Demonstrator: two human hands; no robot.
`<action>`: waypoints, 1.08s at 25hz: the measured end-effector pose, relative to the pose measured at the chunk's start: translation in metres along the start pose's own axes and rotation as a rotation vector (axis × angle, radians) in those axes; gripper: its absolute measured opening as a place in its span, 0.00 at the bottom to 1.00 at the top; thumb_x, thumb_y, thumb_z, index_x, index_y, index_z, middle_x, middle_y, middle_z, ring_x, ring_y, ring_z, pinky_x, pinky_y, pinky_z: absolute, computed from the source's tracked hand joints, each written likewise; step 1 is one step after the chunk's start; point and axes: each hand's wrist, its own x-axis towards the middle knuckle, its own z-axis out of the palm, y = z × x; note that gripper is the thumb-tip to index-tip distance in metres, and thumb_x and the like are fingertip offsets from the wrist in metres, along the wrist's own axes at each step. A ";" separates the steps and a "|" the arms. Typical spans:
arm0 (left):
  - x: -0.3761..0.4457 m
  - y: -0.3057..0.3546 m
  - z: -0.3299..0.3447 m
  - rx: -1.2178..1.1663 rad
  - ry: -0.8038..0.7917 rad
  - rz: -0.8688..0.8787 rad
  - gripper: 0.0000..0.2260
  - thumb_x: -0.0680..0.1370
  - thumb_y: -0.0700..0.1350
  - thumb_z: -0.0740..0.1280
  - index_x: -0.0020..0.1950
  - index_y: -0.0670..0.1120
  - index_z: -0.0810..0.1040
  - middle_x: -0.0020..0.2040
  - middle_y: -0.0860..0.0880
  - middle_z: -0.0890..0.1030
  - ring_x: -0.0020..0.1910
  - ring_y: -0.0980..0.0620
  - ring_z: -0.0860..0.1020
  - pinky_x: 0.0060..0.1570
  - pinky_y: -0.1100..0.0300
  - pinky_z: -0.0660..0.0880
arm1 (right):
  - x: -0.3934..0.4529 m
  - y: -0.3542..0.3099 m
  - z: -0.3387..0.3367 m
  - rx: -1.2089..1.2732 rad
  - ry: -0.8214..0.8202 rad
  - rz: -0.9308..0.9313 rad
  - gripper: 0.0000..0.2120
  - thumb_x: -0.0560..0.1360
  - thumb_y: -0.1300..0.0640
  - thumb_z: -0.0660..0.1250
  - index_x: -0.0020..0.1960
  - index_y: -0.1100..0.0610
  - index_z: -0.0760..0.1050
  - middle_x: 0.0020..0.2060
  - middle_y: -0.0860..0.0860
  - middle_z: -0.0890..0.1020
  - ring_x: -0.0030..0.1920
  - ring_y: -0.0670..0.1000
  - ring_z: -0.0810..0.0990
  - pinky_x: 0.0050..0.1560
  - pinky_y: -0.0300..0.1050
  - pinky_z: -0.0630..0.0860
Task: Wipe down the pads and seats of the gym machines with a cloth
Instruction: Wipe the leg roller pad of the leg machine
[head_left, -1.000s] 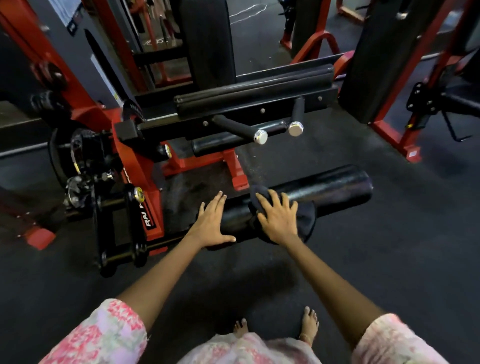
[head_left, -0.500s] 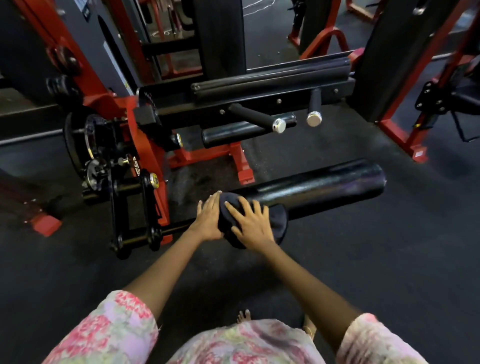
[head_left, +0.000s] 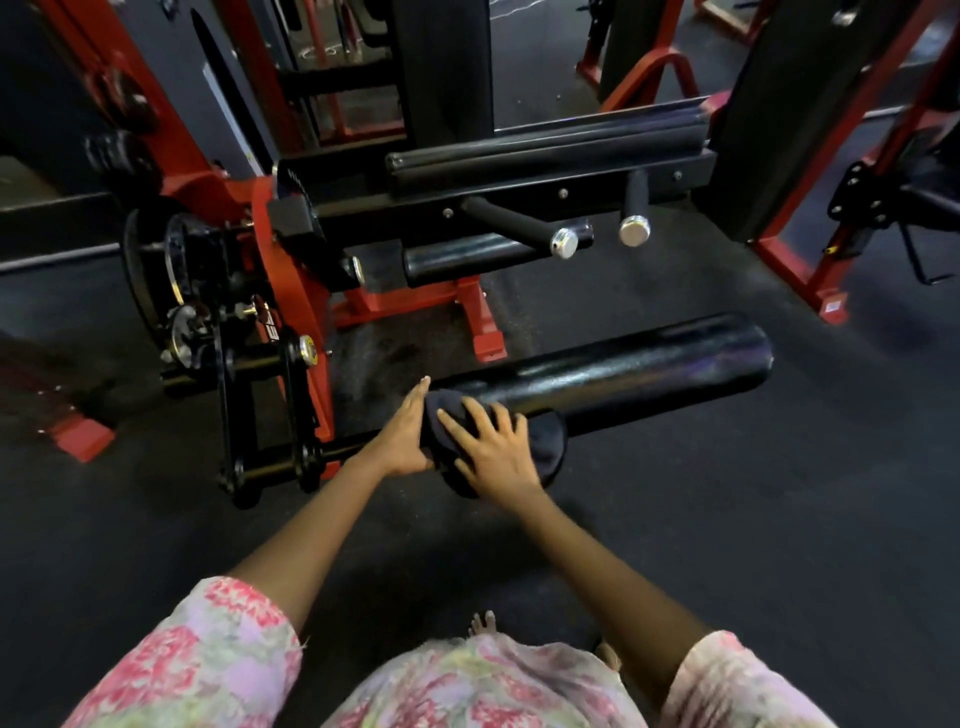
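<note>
The long black cylindrical roller pad (head_left: 613, 376) lies low over the dark rubber floor (head_left: 753, 519), running from the red and black steel machine frame (head_left: 291, 291) on the left out to its free round end on the right. The dark folded cloth (head_left: 540, 452) is draped over the pad's left end, hanging a little below its near edge. The right hand (head_left: 496, 452) presses flat on the cloth with fingers spread and straight, not curled round it. The left hand (head_left: 405, 439) lies against the pad's left end face, fingers straight and together, just beside the cloth. Behind, 2 chrome-capped black handles (head_left: 597, 234) jut forward above the pad, well apart from it. Bare floor spreads to the right of the pad's free end and along its near side.
</note>
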 end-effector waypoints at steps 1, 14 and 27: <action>-0.001 -0.002 -0.003 -0.001 -0.021 -0.018 0.53 0.65 0.37 0.77 0.77 0.43 0.41 0.77 0.45 0.45 0.76 0.48 0.49 0.72 0.58 0.54 | -0.007 0.020 0.003 -0.049 0.025 -0.046 0.37 0.56 0.45 0.78 0.64 0.45 0.74 0.60 0.53 0.78 0.52 0.59 0.74 0.44 0.56 0.76; 0.000 -0.004 -0.006 -0.091 -0.055 -0.121 0.54 0.64 0.36 0.78 0.77 0.50 0.44 0.77 0.48 0.50 0.74 0.46 0.57 0.68 0.54 0.65 | -0.030 0.061 0.024 -0.121 0.141 -0.003 0.34 0.65 0.48 0.70 0.69 0.48 0.64 0.66 0.53 0.66 0.54 0.59 0.67 0.47 0.58 0.75; 0.016 0.011 -0.025 0.071 -0.020 -0.140 0.29 0.68 0.33 0.66 0.67 0.44 0.63 0.63 0.43 0.71 0.59 0.44 0.73 0.57 0.53 0.71 | 0.030 0.086 -0.016 0.062 -0.005 0.431 0.22 0.77 0.48 0.58 0.69 0.53 0.69 0.69 0.51 0.70 0.70 0.57 0.64 0.65 0.63 0.58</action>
